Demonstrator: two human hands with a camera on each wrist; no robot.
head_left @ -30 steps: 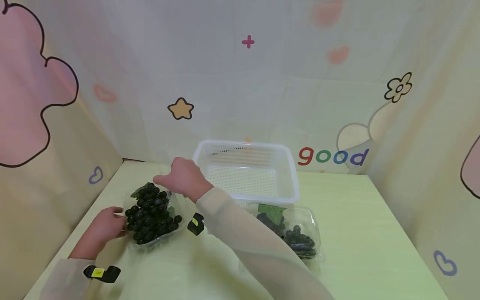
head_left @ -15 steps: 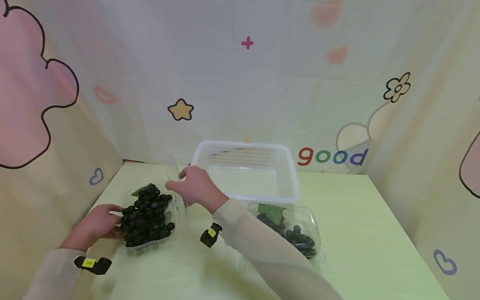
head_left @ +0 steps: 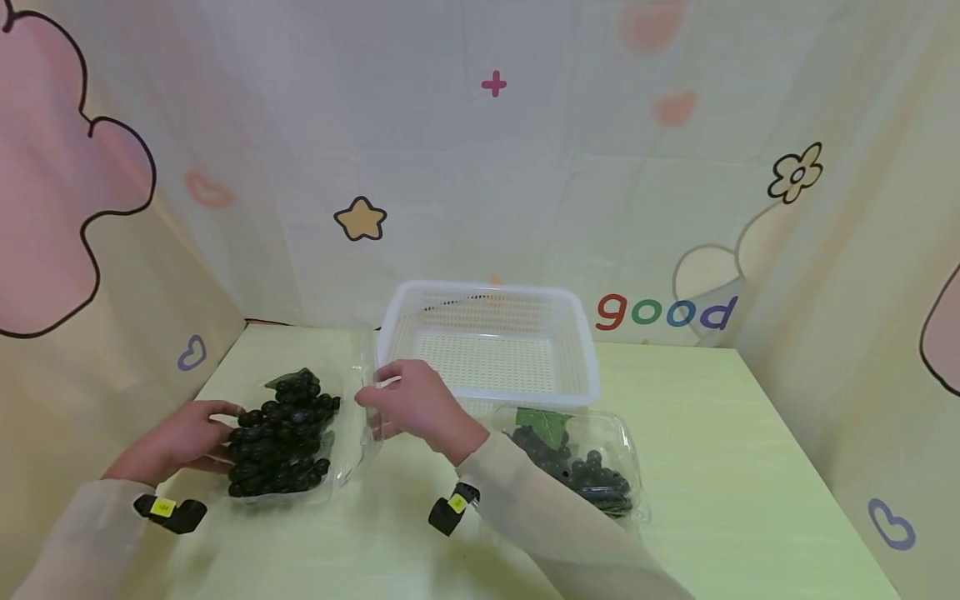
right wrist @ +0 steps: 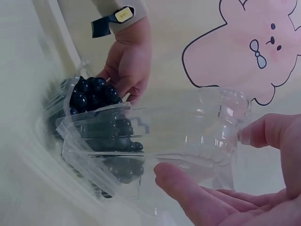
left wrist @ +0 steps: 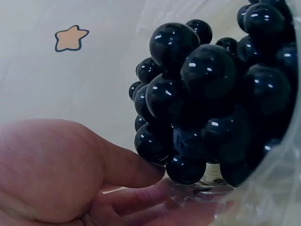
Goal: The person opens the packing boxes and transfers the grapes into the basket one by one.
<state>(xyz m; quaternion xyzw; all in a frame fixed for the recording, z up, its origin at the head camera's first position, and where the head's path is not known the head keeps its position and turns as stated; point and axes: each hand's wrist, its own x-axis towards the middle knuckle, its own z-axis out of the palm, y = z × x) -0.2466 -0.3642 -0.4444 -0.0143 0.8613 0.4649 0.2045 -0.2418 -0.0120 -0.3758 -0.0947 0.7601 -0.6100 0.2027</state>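
Grapes (head_left: pixel 277 442), round, glossy and near-black, heap up with a green leaf (head_left: pixel 282 380) in a clear plastic box (head_left: pixel 296 498) on the left of the pale table (head_left: pixel 735 483). The left hand (head_left: pixel 176 440) grips the box's left side; the right hand (head_left: pixel 420 402) pinches the thin, raised lid (head_left: pixel 363 367) between thumb and fingers. Left wrist alone shows fingers beneath the see-through plastic; right wrist alone shows the lid's moulded ridges clearly, with grapes visible through it.
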